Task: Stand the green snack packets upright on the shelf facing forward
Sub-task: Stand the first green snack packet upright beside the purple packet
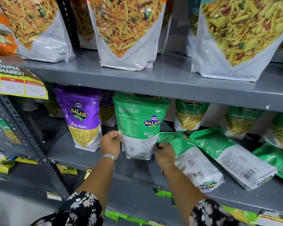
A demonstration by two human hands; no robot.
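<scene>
Both hands grip one green packet (140,126) by its lower edges: the left hand (110,143) pinches the left edge with fingers curled onto it, and the right hand (165,154) closes on the bottom right corner. That packet stands upright on the middle shelf (82,154), just right of the purple packet (83,118), its back panel of small print and barcode turned outward, with a Balaji logo and "Ratlami Sev" also showing on it.

The grey rack (170,84) fills the view. Its upper shelf carries big white pouches (129,35) of yellow mix, standing in a row. On the middle shelf, the purple packet reads "Aloo Sev" and stands facing forward. Right of the held packet, two green packets lie flat with their backs up: the nearer one (193,160) lies just beside the right hand, and the farther one (232,157) overlaps its right side. Part of another flat green packet (277,159) shows at the right edge. Behind them, more green packets (190,115) stand upright, facing forward, at the back of the shelf.

A yellow price tag (21,86) hangs at the left of the upper shelf edge. A metal watch (109,156) sits on the left wrist, a thin bangle (167,166) on the right, and floral sleeves (82,209) cover both forearms near the elbows.
</scene>
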